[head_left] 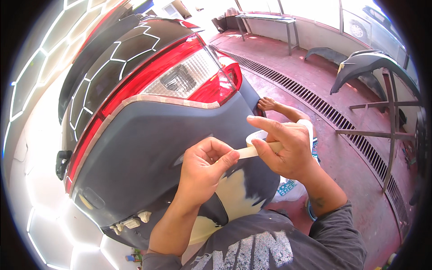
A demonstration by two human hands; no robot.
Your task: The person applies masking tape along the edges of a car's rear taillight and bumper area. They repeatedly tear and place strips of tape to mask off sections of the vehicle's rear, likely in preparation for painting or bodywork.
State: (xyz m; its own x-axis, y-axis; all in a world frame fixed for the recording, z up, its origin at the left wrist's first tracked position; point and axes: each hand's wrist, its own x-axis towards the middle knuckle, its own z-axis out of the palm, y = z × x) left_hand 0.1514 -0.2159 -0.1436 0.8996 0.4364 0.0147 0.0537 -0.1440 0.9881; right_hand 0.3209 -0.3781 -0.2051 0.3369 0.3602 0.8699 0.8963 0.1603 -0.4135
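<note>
My left hand pinches the free end of a short strip of cream masking tape between thumb and fingers. The strip runs across to my right hand, which is closed around the tape roll, its index finger stretched out. Part of the roll shows behind that hand; the rest is hidden. Both hands are in front of a car's dull grey rear panel, with bare tan patches low down. Masking tape lines the panel's edge along the red and clear taillight.
Another person's hand touches the car's far corner. A floor drain grate curves along the right. A metal stand bears a dark bumper, and a bench stands by the far wall. Loose connectors hang low on the panel.
</note>
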